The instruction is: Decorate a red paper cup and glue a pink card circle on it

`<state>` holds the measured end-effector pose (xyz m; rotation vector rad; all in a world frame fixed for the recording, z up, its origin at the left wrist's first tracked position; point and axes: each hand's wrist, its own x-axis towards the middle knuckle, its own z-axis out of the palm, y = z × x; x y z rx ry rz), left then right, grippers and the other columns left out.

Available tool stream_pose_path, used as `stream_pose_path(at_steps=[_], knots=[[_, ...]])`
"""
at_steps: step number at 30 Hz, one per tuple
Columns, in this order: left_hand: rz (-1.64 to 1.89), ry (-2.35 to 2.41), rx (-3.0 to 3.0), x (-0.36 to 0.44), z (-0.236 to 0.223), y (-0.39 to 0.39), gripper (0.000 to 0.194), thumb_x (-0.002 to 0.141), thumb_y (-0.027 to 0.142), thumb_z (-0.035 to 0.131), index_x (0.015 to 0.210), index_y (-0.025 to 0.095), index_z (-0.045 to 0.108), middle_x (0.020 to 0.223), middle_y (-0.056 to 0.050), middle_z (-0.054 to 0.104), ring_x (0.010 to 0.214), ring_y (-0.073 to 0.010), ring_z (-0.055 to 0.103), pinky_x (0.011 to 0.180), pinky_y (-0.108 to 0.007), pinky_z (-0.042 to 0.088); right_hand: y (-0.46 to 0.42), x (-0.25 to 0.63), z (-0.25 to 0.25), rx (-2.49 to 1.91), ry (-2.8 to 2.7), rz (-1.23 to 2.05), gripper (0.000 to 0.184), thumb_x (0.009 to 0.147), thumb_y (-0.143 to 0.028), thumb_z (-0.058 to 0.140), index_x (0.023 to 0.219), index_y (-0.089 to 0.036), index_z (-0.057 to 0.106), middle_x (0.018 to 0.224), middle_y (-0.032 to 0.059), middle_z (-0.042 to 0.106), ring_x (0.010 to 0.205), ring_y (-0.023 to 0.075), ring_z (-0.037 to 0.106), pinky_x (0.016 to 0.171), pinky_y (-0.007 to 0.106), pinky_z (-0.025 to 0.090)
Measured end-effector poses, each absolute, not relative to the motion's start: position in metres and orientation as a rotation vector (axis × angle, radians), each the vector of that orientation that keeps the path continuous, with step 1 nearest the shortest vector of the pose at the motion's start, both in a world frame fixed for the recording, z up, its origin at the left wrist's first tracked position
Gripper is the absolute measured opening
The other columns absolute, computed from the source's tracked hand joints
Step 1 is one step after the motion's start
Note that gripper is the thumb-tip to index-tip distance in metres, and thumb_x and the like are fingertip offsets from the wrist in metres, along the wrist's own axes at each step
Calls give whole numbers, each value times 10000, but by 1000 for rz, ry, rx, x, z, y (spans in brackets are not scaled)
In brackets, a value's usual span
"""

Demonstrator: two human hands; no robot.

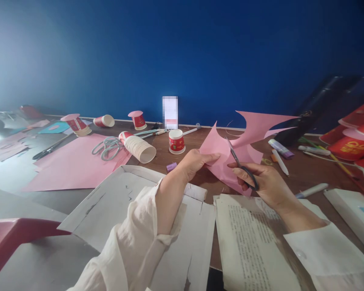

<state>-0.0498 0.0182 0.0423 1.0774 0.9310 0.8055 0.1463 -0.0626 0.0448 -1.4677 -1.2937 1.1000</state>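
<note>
My left hand (192, 162) pinches the near left edge of a pink paper sheet (218, 155) held up over the brown table (300, 173). My right hand (262, 182) grips dark-handled scissors (241, 165), whose blades reach up into the paper's middle. A cut strip of the same pink sheet curls up and to the right. Both arms wear white sleeves.
A large pink sheet (75, 163), grey scissors (106, 146), a lying stack of paper cups (138, 147) and an upright red cup (176, 141) sit left of centre. Printed pages (248, 238) lie in front of me. Markers, a glue stick (280, 148) and red cups (352, 137) crowd the right.
</note>
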Motion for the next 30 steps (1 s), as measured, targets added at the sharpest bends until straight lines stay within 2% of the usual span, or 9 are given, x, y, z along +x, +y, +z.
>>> stream_pose_path(at_steps=[15,22,26,30], knots=[[808,910,1075,-51,40,21,523,575,463,905,921,98,762,949,-145,759,812,-251,703,831,-411,548,-62,147,45,-1457,-1279,1107,565,681,-571,810,1064,-158,765,561,-12,544,500,119,487,426,255,364],[825,865,1066,-51,35,24,500,580,446,905,937,123,771,967,-126,761,835,-244,705,848,-401,545,-61,150,44,-1460,-1296,1091,510,670,-570,818,1001,-183,781,577,-10,549,522,123,495,458,260,391],[851,877,1056,-51,34,26,476,593,431,903,935,130,764,934,-109,756,794,-206,685,821,-365,533,-60,153,43,-1460,-1314,1094,504,686,-575,803,1010,-189,779,570,-15,540,512,121,485,463,268,393],[877,912,1037,-50,36,26,436,596,412,904,887,124,753,817,-73,732,686,-147,634,746,-311,509,-60,155,42,-1465,-1323,1088,465,681,-559,813,981,-206,780,577,-14,543,520,124,498,477,271,398]])
